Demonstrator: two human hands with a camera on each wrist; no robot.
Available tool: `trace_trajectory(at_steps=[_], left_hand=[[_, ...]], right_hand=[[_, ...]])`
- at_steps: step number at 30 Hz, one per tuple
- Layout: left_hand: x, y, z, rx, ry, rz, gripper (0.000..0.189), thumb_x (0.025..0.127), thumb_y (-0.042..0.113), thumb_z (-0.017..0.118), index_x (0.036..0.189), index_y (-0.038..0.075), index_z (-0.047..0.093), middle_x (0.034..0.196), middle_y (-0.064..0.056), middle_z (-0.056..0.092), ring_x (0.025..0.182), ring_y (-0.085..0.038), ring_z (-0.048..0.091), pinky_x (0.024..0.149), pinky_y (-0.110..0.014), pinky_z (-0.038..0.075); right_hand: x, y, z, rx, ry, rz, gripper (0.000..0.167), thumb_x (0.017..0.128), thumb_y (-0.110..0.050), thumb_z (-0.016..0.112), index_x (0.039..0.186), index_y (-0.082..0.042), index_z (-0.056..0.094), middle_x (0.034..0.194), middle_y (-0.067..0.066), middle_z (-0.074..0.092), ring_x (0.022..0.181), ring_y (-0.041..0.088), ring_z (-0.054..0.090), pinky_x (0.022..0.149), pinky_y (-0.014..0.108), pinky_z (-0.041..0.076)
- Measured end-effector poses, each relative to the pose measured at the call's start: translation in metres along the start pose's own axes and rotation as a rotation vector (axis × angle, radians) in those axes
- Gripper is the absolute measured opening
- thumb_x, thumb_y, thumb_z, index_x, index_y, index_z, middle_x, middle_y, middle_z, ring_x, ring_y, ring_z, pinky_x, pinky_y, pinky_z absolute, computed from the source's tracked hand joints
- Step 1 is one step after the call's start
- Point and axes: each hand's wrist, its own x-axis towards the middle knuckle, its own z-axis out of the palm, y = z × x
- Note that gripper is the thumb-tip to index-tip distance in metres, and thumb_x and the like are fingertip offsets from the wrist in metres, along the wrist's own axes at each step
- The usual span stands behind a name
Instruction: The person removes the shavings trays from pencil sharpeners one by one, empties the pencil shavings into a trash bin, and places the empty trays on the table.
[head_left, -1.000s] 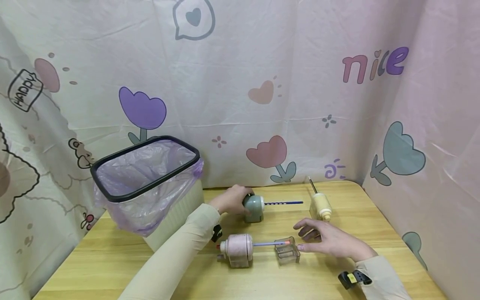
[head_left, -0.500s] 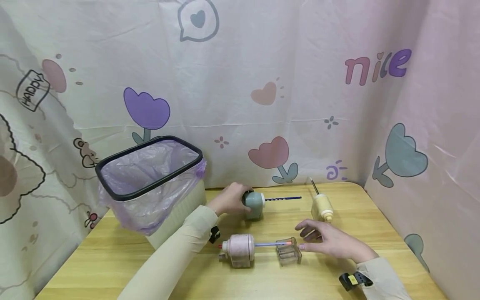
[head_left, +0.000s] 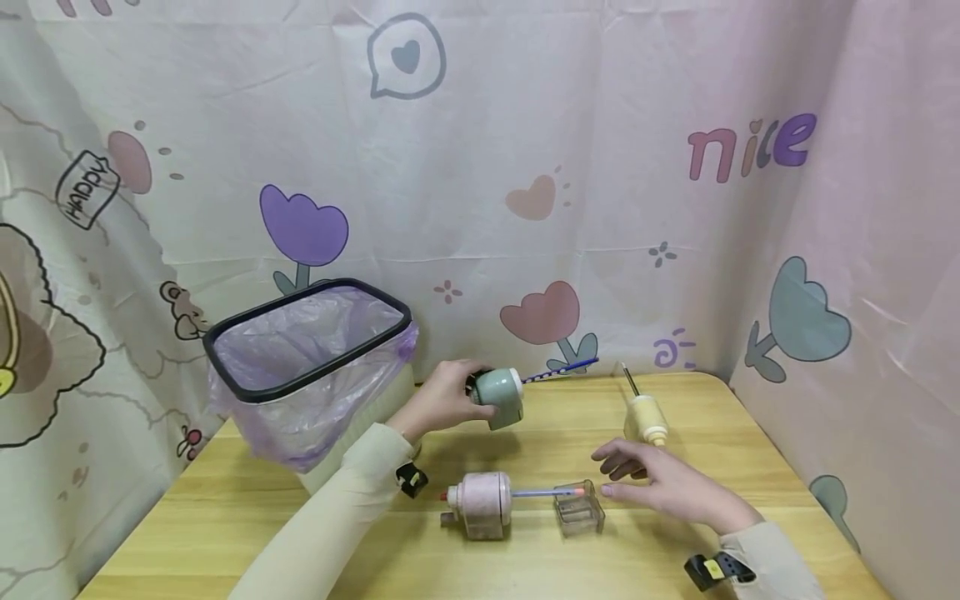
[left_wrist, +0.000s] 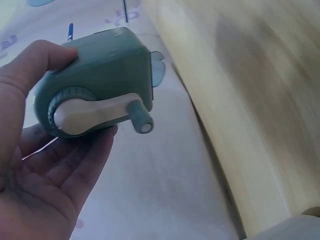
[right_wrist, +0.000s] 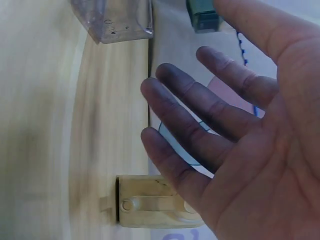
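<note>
One blue pencil slants up rightward from the green sharpener

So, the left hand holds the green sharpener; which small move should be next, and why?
Perhaps bring the right hand to the blue pencil: that hand is empty, while the left hand holds the green sharpener above the table with the pencil sticking out.

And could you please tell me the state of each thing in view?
Green sharpener: held up, tilted, blue pencil inserted
Pink sharpener: on the table, lilac pencil inserted
Yellow sharpener: on the table, dark pencil inserted
Clear box: on the table
Bin: uncovered, lined with a bag
Left hand: holding the green sharpener
Right hand: holding nothing
</note>
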Motion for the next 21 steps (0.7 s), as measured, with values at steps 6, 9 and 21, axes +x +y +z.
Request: trace_trajectory(at_steps=[6, 9, 21], left_hand=[[-0.016, 0.009, -0.01, -0.041, 0.083, -0.022, 0.059, 0.079, 0.022, 0.091, 0.133, 0.009, 0.072, 0.123, -0.007, 0.077, 0.095, -0.015, 0.068, 0.082, -0.031, 0.059], [-0.024, 0.014, -0.015, -0.07, 0.117, -0.031, 0.058, 0.079, 0.023, 0.09, 0.134, 0.011, 0.073, 0.122, -0.006, 0.077, 0.093, -0.014, 0.068, 0.081, -0.028, 0.06], [-0.056, 0.031, -0.029, -0.15, 0.225, 0.0, 0.059, 0.078, 0.02, 0.092, 0.133, 0.013, 0.073, 0.125, -0.003, 0.077, 0.099, -0.015, 0.072, 0.087, -0.028, 0.064]], right_hand=[[-0.004, -0.007, -0.001, -0.021, 0.018, -0.017, 0.043, 0.104, -0.029, 0.071, 0.139, -0.006, 0.063, 0.129, 0.013, 0.072, 0.113, 0.028, 0.072, 0.099, 0.04, 0.061], [-0.005, -0.009, 0.0, -0.03, 0.025, -0.027, 0.041, 0.104, -0.03, 0.071, 0.138, -0.008, 0.063, 0.129, 0.013, 0.073, 0.112, 0.025, 0.073, 0.099, 0.041, 0.062], [-0.008, -0.023, 0.003, -0.074, 0.062, -0.074, 0.038, 0.104, -0.031, 0.072, 0.139, -0.018, 0.064, 0.125, -0.002, 0.075, 0.11, 0.009, 0.071, 0.098, 0.035, 0.062]])
